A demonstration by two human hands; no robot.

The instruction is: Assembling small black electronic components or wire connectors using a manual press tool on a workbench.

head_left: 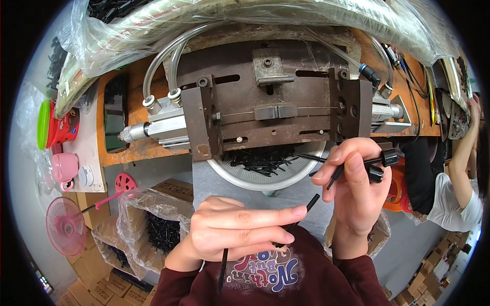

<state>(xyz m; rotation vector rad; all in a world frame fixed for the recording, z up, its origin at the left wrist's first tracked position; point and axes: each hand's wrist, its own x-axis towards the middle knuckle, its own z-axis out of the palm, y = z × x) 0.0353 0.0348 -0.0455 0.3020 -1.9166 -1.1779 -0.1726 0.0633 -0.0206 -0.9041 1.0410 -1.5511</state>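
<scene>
My right hand (360, 186) is raised at the right, its fingers closed on black mascara wands. Two ribbed black caps (389, 157) stick out past the fingers, and a thin bristle tip (312, 158) points left. Lower and nearer my body, my left hand (229, 227) is closed with more slim black wands between its fingers. One wand end (313, 202) rises past the fingertips, and another wand (223, 270) hangs below the palm. Beyond the hands, a white basin (237, 181) of black wands (263, 162) sits partly under a brown metal fixture (240, 94).
Pneumatic cylinders (171, 124) with clear hoses flank the fixture and its small centre block (275, 111). At left are a pink fan (66, 226), a pink cup (65, 167) and plastic-lined boxes (162, 229) of black parts. A co-worker's arm (462, 158) shows at far right.
</scene>
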